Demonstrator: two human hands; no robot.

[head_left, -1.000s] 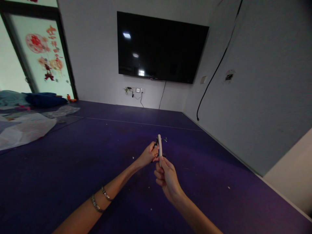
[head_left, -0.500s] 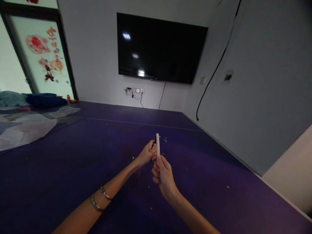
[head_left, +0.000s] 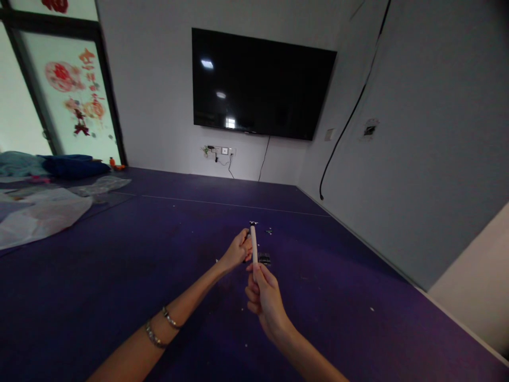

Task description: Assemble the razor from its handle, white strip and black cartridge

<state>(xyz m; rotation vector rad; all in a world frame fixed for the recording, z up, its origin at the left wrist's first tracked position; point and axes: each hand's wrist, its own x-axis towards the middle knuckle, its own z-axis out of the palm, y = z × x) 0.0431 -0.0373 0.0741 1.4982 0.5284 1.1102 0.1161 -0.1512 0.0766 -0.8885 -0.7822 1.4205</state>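
Observation:
My right hand (head_left: pixel 267 297) is closed round the near end of a pale, slim rod (head_left: pixel 255 245), which points away from me. At the rod's far end shows a small metallic piece (head_left: pixel 253 223); I cannot tell whether the two touch. Just left of the rod, my left hand (head_left: pixel 237 251) has its fingers curled by a small dark thing, mostly hidden. A flat dark case (head_left: pixel 264 259) lies on the purple floor right of the rod. Beyond it are a few tiny parts (head_left: pixel 269 231).
Clear plastic sheeting (head_left: pixel 47 212) and blue cloth (head_left: pixel 75 165) lie on the purple floor (head_left: pixel 159 297) at left. A television (head_left: pixel 262 85) hangs on the far wall above a socket strip (head_left: pixel 225 150). A black cable (head_left: pixel 345 127) dangles at the right wall.
The rod's far end has moved slightly left and down, and the metallic piece there shows more clearly. More of the dark case is visible beside my hands.

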